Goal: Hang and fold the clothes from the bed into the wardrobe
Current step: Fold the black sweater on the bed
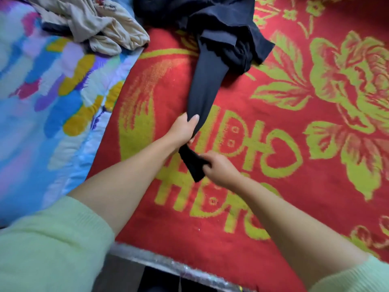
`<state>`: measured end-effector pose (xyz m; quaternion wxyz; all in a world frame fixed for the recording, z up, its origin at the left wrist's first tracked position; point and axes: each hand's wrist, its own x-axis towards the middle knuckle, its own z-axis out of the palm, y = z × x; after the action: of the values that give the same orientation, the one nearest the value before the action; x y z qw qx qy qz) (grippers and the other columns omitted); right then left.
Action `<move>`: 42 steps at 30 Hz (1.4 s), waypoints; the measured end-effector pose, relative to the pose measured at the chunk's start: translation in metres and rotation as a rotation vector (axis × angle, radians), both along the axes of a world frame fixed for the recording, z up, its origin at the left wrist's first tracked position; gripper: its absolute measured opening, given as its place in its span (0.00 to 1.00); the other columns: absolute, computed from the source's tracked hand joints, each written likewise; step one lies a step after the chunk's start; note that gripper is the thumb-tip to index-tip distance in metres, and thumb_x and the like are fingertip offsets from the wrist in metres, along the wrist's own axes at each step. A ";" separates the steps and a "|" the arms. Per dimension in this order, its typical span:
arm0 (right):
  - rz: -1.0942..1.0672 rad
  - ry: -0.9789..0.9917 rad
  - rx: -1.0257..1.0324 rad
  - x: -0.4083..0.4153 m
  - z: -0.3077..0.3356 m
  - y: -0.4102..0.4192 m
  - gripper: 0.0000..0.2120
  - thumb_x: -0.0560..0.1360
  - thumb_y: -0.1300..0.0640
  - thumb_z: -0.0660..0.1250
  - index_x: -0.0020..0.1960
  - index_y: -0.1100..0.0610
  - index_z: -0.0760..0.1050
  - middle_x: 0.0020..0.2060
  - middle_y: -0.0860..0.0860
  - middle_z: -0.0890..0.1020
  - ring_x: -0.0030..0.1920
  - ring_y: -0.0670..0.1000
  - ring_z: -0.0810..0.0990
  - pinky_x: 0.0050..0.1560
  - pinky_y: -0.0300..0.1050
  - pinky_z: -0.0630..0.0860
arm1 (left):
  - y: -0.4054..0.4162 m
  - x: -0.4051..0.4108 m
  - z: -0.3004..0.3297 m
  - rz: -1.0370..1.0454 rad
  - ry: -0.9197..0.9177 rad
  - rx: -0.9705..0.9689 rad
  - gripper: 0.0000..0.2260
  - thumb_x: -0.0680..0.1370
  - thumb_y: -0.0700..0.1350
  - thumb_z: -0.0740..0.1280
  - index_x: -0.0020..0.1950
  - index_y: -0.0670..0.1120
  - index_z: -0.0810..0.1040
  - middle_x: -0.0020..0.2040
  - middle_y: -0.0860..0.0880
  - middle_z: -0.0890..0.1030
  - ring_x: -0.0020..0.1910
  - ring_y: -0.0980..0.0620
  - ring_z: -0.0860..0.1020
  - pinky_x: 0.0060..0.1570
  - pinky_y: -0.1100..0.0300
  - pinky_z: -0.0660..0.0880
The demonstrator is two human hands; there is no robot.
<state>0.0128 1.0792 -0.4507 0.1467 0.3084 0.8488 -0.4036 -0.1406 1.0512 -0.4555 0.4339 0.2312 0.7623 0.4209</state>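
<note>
A dark navy garment lies stretched across the red bed blanket, its bulk bunched at the top and one long sleeve or leg running down toward me. My left hand is shut around that long part near its lower end. My right hand is shut on the very tip of the same piece, just below the left hand. A crumpled beige garment lies at the upper left, partly on the quilt.
A colourful blue patterned quilt covers the left side of the bed. The bed's shiny front edge runs along the bottom. The red blanket with yellow-green flowers spreads to the right. My pale green sleeves show at the bottom corners.
</note>
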 end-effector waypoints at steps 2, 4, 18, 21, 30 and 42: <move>-0.327 0.021 -0.234 0.008 0.031 0.004 0.21 0.73 0.68 0.54 0.59 0.58 0.78 0.53 0.52 0.80 0.57 0.51 0.78 0.56 0.48 0.75 | -0.021 0.013 0.051 -0.081 0.005 0.096 0.06 0.82 0.44 0.56 0.50 0.45 0.71 0.28 0.50 0.70 0.18 0.59 0.67 0.22 0.64 0.65; -0.728 0.155 -0.534 0.008 0.052 0.010 0.16 0.77 0.65 0.55 0.60 0.60 0.76 0.56 0.55 0.80 0.58 0.52 0.78 0.56 0.51 0.76 | -0.041 0.027 0.090 -0.173 0.036 0.145 0.05 0.83 0.43 0.57 0.54 0.47 0.72 0.31 0.55 0.73 0.23 0.65 0.71 0.27 0.67 0.67; -0.736 0.383 -0.359 0.053 0.160 -0.020 0.08 0.75 0.67 0.58 0.43 0.61 0.76 0.32 0.50 0.75 0.34 0.47 0.72 0.36 0.40 0.67 | -0.117 0.082 0.161 -0.159 -0.398 -0.029 0.15 0.81 0.54 0.59 0.64 0.51 0.72 0.53 0.51 0.82 0.54 0.56 0.79 0.64 0.54 0.70; -0.376 0.343 -0.256 0.080 0.169 -0.053 0.07 0.75 0.64 0.59 0.46 0.65 0.75 0.31 0.47 0.72 0.31 0.42 0.68 0.34 0.40 0.64 | -0.098 0.099 0.164 0.102 -0.615 -0.007 0.16 0.80 0.56 0.59 0.54 0.47 0.79 0.44 0.48 0.84 0.43 0.53 0.82 0.51 0.57 0.76; -0.349 0.228 -0.813 0.153 0.171 -0.090 0.09 0.79 0.55 0.62 0.57 0.52 0.78 0.42 0.42 0.82 0.44 0.42 0.79 0.51 0.45 0.78 | -0.092 0.130 0.177 0.379 -0.535 -0.038 0.09 0.79 0.41 0.63 0.54 0.37 0.78 0.38 0.45 0.81 0.34 0.51 0.79 0.34 0.61 0.75; -1.342 0.804 -1.202 0.071 0.187 -0.001 0.17 0.81 0.47 0.54 0.45 0.58 0.73 0.44 0.59 0.78 0.40 0.56 0.76 0.40 0.48 0.72 | -0.121 0.119 0.279 -0.417 -0.187 -0.133 0.07 0.78 0.45 0.66 0.46 0.42 0.80 0.42 0.46 0.83 0.40 0.51 0.81 0.45 0.58 0.76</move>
<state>0.0839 1.0781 -0.2637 -0.2800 0.4400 0.1378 -0.8420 -0.0217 0.9306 -0.1766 0.5946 0.3144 0.6805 0.2907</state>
